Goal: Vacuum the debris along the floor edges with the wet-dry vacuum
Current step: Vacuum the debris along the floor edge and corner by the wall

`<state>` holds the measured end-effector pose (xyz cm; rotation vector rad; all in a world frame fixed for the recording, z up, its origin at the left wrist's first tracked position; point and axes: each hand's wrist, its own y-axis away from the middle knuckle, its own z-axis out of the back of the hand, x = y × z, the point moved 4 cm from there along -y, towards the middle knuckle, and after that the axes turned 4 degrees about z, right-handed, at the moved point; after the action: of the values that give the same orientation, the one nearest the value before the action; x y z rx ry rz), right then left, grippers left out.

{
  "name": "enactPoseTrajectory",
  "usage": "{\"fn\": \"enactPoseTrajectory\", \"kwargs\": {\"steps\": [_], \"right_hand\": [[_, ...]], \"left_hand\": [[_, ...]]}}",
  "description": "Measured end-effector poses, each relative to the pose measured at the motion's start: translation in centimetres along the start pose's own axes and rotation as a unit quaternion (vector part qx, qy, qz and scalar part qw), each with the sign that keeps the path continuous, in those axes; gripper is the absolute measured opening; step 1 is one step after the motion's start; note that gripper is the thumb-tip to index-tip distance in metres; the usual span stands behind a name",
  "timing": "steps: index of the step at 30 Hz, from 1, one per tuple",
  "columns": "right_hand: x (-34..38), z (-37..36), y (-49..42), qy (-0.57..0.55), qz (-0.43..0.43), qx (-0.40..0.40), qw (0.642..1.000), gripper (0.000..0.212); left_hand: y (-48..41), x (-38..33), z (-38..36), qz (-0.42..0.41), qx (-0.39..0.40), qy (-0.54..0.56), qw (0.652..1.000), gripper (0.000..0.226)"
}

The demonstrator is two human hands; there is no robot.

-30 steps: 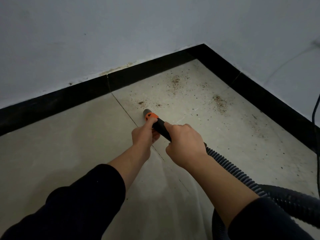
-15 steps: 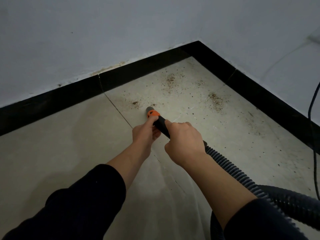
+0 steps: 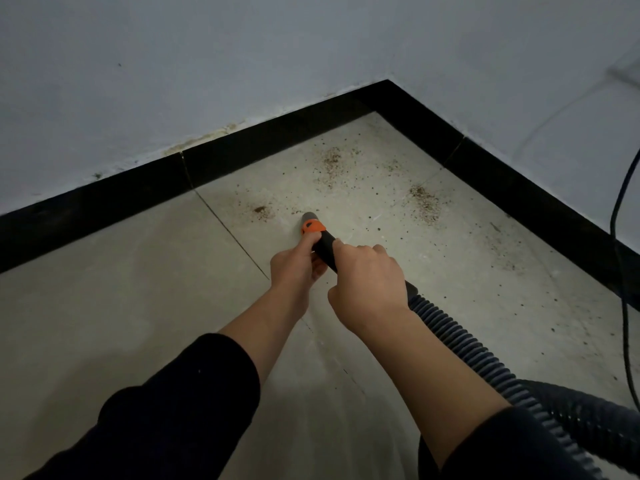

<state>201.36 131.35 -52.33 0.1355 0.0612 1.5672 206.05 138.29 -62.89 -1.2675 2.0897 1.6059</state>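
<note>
Black skirting (image 3: 104,206) boxes debris (image 3: 332,161) into the corner, ahead of the nozzle (image 3: 309,221).

Ribbed hose (image 3: 460,344) and black cable (image 3: 613,220) off the right edge; nozzle (image 3: 313,226) shaft mostly beneath right hand (image 3: 367,282).

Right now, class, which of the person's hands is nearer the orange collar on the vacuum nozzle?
Left. The left hand grips directly behind the orange collar; the right hand holds the tube further back.
</note>
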Motion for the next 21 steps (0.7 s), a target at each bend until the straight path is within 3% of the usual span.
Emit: {"fn": "enactPoseTrajectory", "kwargs": {"steps": [5, 21], "right_hand": [[-0.3, -0.1, -0.4, 0.007, -0.006, -0.007, 1.000, 0.034], [-1.7, -0.7, -2.0, 0.033, -0.026, -0.028, 0.999, 0.038]], "left_hand": [[-0.2, 0.0, -0.6, 0.001, 0.004, 0.003, 1.000, 0.023], [-1.1, 0.0, -2.7, 0.007, 0.016, 0.012, 1.000, 0.020]]}}
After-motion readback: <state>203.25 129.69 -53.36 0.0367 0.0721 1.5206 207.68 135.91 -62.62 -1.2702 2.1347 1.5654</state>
